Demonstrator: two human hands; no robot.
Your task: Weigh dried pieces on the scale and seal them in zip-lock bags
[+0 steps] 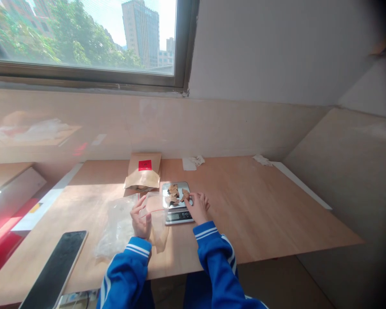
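My left hand [141, 218] is closed on the edge of a clear plastic zip bag [160, 227], which hangs with its mouth toward the scale. On the flat kitchen scale [179, 217] lie several brown dried slices [173, 198] that look like dried mushroom or root. My right hand [198, 207] reaches to the plate's right side, its thumb and fingertips pinching one dried slice [185, 195]. The scale's display is too small to read. Left of my left hand, a pile of clear plastic bags [114, 225] lies on the table.
Behind the scale stands a kraft paper pouch [144, 175] with a red label. A large phone or tablet [56, 268] lies at the table's left front. Crumpled white paper [197, 161] and another scrap [262, 160] sit along the wall, under the window [83, 38].
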